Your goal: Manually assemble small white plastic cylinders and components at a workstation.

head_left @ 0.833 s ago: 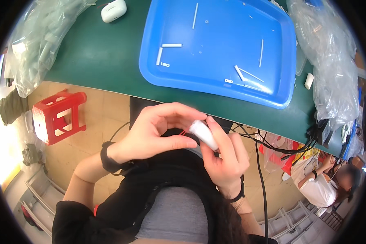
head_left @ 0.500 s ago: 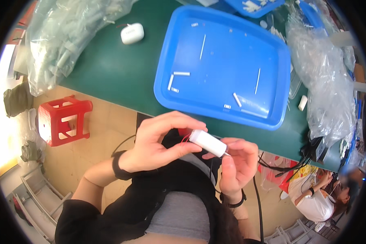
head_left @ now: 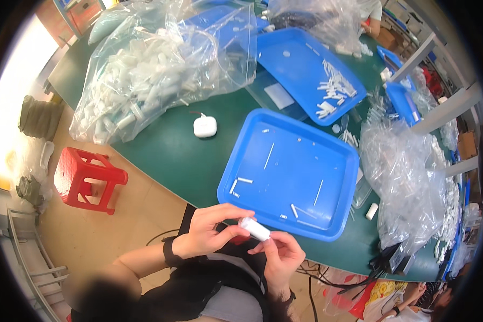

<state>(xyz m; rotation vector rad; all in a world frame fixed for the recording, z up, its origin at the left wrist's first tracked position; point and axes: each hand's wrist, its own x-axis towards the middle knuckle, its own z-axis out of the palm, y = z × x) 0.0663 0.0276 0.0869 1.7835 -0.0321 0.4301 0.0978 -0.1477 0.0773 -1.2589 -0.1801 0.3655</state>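
In front of my body I hold a short white cylinder [head_left: 257,229] with both hands, near the closest edge of the blue tray. My left hand [head_left: 205,232] pinches its clear-looking left end between thumb and fingers. The other end sits at the thumb and fingertips of my right hand [head_left: 282,256], which partly hide it. Just beyond lies the shallow blue tray [head_left: 292,180], with several small white tubes and thin strips scattered in it.
A big clear bag of white parts [head_left: 145,80] lies far left, near a small white rounded case [head_left: 204,126]. Another blue tray [head_left: 290,53] holds white pieces. Crumpled plastic bags [head_left: 402,177] lie right, above black cables [head_left: 381,268]. A red stool [head_left: 88,180] stands left.
The view has tilted up, so more of the far table shows and my hands appear lower. Both hands still hold the cylinder; the red wires at its left end no longer show clearly.
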